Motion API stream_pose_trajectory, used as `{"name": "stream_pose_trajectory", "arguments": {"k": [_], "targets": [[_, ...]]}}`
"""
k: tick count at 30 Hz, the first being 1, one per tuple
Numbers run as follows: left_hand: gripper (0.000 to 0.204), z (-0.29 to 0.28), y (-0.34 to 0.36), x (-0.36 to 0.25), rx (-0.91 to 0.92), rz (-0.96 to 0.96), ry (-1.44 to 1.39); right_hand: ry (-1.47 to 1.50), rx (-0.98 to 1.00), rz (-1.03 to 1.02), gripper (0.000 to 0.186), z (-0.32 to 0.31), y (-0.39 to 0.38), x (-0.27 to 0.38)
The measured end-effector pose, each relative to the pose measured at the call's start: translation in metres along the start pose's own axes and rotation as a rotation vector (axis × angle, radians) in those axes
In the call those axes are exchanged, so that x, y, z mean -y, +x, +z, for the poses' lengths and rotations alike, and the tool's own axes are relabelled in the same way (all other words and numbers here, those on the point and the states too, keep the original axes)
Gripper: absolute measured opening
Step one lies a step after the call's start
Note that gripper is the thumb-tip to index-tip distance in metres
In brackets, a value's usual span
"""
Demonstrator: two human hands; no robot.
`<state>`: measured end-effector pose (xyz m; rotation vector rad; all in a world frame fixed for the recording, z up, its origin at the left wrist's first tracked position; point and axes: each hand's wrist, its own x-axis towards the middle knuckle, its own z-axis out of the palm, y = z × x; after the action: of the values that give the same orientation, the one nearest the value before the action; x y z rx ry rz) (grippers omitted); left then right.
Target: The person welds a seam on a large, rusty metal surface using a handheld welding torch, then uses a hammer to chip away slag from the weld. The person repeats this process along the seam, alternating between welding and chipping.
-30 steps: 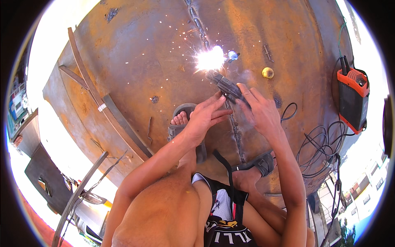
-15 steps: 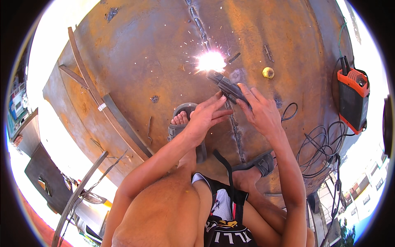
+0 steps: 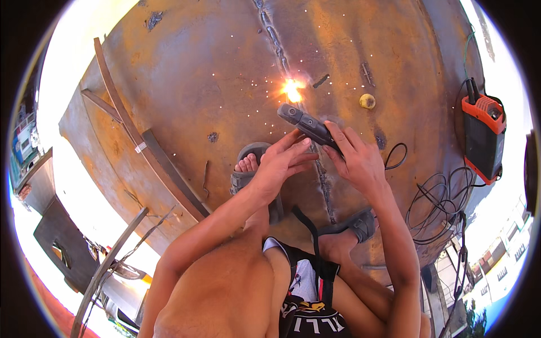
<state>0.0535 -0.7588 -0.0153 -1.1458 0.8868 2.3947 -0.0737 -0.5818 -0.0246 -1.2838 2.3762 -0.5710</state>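
My right hand (image 3: 359, 161) is closed around a black welding electrode holder (image 3: 310, 125), whose head points up and left. Just beyond that head a small orange-yellow welding arc (image 3: 292, 90) glows on the weld seam (image 3: 274, 40), with tiny sparks scattered around it. The electrode itself is lost in the glare. My left hand (image 3: 280, 164) reaches in from the left with fingers stretched out, its fingertips against or close to the holder's side. Both hands are over the rusty curved steel surface (image 3: 186, 107), where the seam continues down between my sandalled feet.
A yellow ball-like object (image 3: 367, 101) and a dark short piece (image 3: 321, 80) lie right of the arc. An orange-and-black welding machine (image 3: 483, 138) stands far right, above coiled black cable (image 3: 442, 203). Curved steel strips (image 3: 132, 132) lie at left. A sandalled foot (image 3: 245, 169) is beside my left hand.
The large white-pink glare has shrunk to a small orange glow. The holder's head has shifted slightly left and down and lies flatter. Sparks are spread wider. My hands have barely moved.
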Motion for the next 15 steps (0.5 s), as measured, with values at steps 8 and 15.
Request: {"name": "stream_pose_trajectory", "arguments": {"k": [8, 15], "targets": [[0.058, -0.025, -0.003, 0.035, -0.048, -0.024, -0.085, 0.164, -0.002, -0.024, 0.058, 0.01, -0.01, 0.036], [0.061, -0.014, -0.02, 0.003, -0.083, 0.019, 0.211, 0.394, 0.036, 0.199, 0.054, 0.002, -0.007, 0.05]]}}
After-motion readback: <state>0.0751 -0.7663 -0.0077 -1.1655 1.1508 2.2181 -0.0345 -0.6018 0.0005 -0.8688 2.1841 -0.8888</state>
